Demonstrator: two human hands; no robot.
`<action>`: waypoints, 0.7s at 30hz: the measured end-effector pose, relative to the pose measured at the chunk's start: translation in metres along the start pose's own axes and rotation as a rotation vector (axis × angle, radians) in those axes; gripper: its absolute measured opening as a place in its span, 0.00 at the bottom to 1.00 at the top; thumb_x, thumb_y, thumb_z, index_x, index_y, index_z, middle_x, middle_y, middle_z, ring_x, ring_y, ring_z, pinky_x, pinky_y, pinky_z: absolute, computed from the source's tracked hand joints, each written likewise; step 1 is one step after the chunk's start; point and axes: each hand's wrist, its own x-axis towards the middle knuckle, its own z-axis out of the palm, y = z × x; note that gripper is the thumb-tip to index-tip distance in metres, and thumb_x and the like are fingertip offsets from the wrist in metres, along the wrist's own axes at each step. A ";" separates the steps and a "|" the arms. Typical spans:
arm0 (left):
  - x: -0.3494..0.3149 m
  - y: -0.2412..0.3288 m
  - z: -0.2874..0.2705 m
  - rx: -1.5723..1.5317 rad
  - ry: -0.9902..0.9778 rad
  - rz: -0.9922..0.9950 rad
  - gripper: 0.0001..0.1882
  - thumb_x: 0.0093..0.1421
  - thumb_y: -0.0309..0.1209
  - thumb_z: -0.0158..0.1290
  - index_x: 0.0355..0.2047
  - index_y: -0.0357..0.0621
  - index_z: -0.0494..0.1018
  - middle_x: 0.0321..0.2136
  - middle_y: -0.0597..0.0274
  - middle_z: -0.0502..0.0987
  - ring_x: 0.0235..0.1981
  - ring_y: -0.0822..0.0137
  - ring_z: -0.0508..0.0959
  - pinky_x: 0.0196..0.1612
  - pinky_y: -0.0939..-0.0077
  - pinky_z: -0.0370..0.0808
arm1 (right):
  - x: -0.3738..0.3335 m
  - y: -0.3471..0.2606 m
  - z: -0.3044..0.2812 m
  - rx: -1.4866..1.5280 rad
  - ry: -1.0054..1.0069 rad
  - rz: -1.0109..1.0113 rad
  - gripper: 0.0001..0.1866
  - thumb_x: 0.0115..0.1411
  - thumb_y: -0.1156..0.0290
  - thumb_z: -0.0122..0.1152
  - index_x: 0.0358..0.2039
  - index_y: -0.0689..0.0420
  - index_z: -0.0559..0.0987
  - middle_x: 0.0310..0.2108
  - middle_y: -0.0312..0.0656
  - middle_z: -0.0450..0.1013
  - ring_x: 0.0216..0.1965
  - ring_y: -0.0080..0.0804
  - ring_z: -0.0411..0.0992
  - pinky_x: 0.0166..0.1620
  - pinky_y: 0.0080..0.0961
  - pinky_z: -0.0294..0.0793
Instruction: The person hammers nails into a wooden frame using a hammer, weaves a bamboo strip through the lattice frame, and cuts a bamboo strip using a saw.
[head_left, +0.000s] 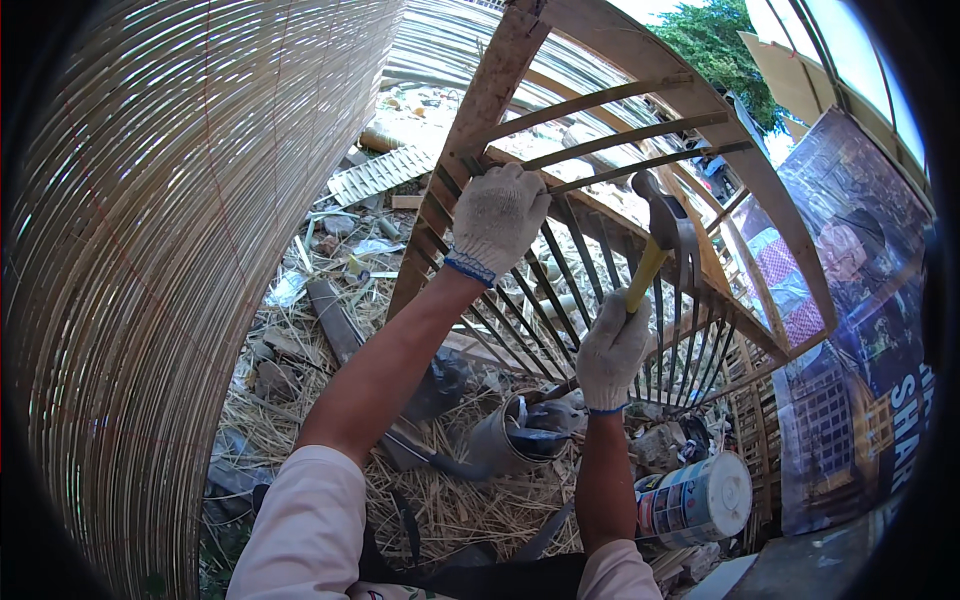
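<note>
Largest item: a tall screen of thin, pale bamboo strips bound with reddish thread (200, 220), filling the left side of the view and curved by the lens. Ground: dry, straw-coloured litter (300, 450) with stones, plastic scraps and offcuts, spread below and behind the work. Work piece: a brown wooden frame with thick rails and narrow slats (495, 85), located upper centre to right, directly in front of the person; slats run in two sets, one across the upper opening, one fanning below the middle rail. A dark blue printed banner (800, 430) hangs at right, beyond the frame. A white cylindrical bucket with a blue printed label (700, 497) sits low at right, one round end facing right; whether it stands or lies, cannot tell. A round grey pail (495, 445) is near the lower centre, dark material inside. Left hand, in an off-white knitted glove with blue cuff (500, 213): back toward the camera, fingers bent at the frame's inner corner, beside a slat end; fingertips hidden, so cannot tell whether they pinch anything. Right hand, in a matching glove (612, 350): fingers wrapped around the handle of a yellow-handled hammer with a dark metal head (650, 265). Hammer is tilted, head upward, in front of the slats; contact with the wood cannot be determined.
</note>
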 end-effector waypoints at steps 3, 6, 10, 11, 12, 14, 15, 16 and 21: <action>-0.001 0.000 0.001 -0.018 0.006 -0.007 0.05 0.61 0.32 0.61 0.32 0.45 0.79 0.28 0.56 0.78 0.35 0.52 0.81 0.40 0.55 0.79 | -0.007 0.013 0.006 0.035 0.027 -0.111 0.11 0.75 0.65 0.52 0.39 0.60 0.74 0.20 0.44 0.69 0.20 0.41 0.70 0.26 0.37 0.66; -0.001 -0.001 0.003 -0.028 -0.005 -0.024 0.05 0.62 0.32 0.60 0.33 0.45 0.79 0.29 0.55 0.78 0.35 0.52 0.81 0.41 0.55 0.78 | -0.011 0.024 0.016 -0.024 -0.039 -0.166 0.12 0.74 0.65 0.52 0.41 0.61 0.74 0.23 0.48 0.71 0.22 0.45 0.72 0.27 0.40 0.68; 0.000 -0.003 0.002 0.004 -0.020 0.061 0.05 0.64 0.34 0.59 0.34 0.47 0.79 0.30 0.56 0.78 0.36 0.52 0.81 0.42 0.55 0.78 | -0.009 0.026 0.033 -0.243 -0.233 -0.012 0.11 0.72 0.65 0.56 0.43 0.61 0.75 0.28 0.57 0.76 0.26 0.60 0.76 0.28 0.50 0.70; 0.000 -0.003 0.002 0.006 -0.022 0.065 0.05 0.64 0.34 0.59 0.34 0.47 0.79 0.30 0.56 0.78 0.36 0.52 0.81 0.42 0.55 0.78 | -0.008 0.024 0.036 -0.254 -0.230 0.000 0.10 0.72 0.66 0.56 0.44 0.61 0.74 0.24 0.56 0.74 0.24 0.59 0.75 0.27 0.50 0.69; -0.001 -0.002 0.001 0.010 -0.024 0.044 0.05 0.64 0.34 0.59 0.34 0.47 0.79 0.29 0.57 0.77 0.36 0.53 0.81 0.41 0.56 0.78 | -0.009 0.022 0.035 -0.232 -0.219 -0.028 0.10 0.72 0.66 0.56 0.44 0.61 0.74 0.24 0.56 0.74 0.24 0.59 0.75 0.27 0.50 0.69; -0.001 -0.002 0.000 0.019 -0.019 0.019 0.05 0.64 0.34 0.59 0.34 0.48 0.79 0.29 0.57 0.77 0.36 0.53 0.81 0.41 0.56 0.78 | -0.009 0.018 0.032 -0.131 -0.140 -0.001 0.10 0.73 0.67 0.56 0.44 0.61 0.74 0.22 0.54 0.73 0.22 0.58 0.74 0.26 0.47 0.68; -0.002 -0.002 0.000 0.026 -0.021 0.027 0.05 0.64 0.34 0.60 0.34 0.47 0.79 0.29 0.58 0.77 0.36 0.53 0.81 0.41 0.56 0.78 | -0.009 0.016 0.029 -0.091 -0.079 -0.066 0.09 0.73 0.68 0.55 0.43 0.62 0.74 0.22 0.53 0.73 0.21 0.57 0.73 0.25 0.45 0.67; -0.002 -0.001 0.001 0.032 -0.022 0.037 0.05 0.64 0.34 0.60 0.33 0.47 0.79 0.29 0.58 0.77 0.36 0.54 0.81 0.41 0.56 0.78 | -0.010 0.015 0.027 -0.074 -0.092 -0.075 0.09 0.73 0.68 0.55 0.43 0.62 0.74 0.22 0.53 0.73 0.21 0.57 0.73 0.25 0.45 0.67; -0.002 -0.003 0.004 0.018 0.012 0.042 0.06 0.63 0.33 0.60 0.32 0.47 0.78 0.28 0.58 0.76 0.35 0.53 0.80 0.40 0.56 0.78 | -0.008 0.021 0.030 -0.027 -0.046 -0.112 0.08 0.73 0.69 0.54 0.40 0.62 0.72 0.22 0.54 0.73 0.22 0.57 0.74 0.25 0.46 0.68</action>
